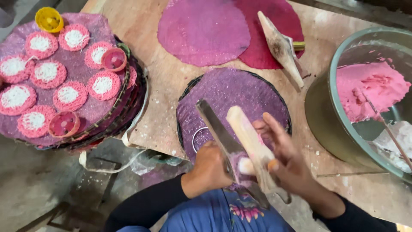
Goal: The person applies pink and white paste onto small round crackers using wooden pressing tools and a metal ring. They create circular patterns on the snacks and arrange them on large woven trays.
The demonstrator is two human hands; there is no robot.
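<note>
A bare wooden worktop (163,86) fills the view, dusted with pale crumbs. At its far edge lie two flat rounds, a pink sheet (204,30) overlapping a darker red sheet (279,17), with a wooden paddle (281,47) resting across the red one. Mid-board sits a round purple mat (240,92). A big metal basin (332,124) stands on the right; a stack of round trays (128,107) overhangs the left edge.

Lit evenly by soft, diffuse daylight; faint shadows only. Slightly blurred by motion at both hands (257,159). Mildly stretched toward frame edges. No glare.
</note>
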